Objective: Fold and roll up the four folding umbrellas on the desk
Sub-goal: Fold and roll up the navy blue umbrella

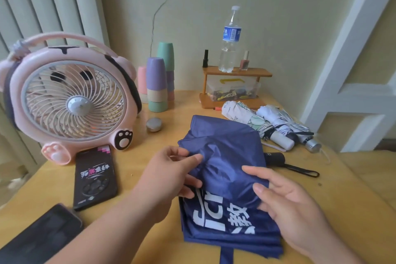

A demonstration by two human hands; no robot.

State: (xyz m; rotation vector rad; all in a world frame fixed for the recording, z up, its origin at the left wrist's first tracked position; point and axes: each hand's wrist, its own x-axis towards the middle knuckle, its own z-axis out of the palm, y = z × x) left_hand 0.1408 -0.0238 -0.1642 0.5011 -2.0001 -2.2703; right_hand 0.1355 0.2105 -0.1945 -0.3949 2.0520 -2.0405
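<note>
Navy umbrella between hands: left hand pinches fabric, right hand rests straight-fingered on it.

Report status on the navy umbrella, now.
Left hand pinches navy umbrella canopy. Right hand rests open on it. Canopy loose, unrolled. Other umbrellas lie clear.

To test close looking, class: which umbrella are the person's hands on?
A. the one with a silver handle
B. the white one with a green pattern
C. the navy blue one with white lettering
C: the left hand pinches a fold of the navy blue umbrella and the right hand touches its cloth; the white umbrellas lie apart behind.
</note>
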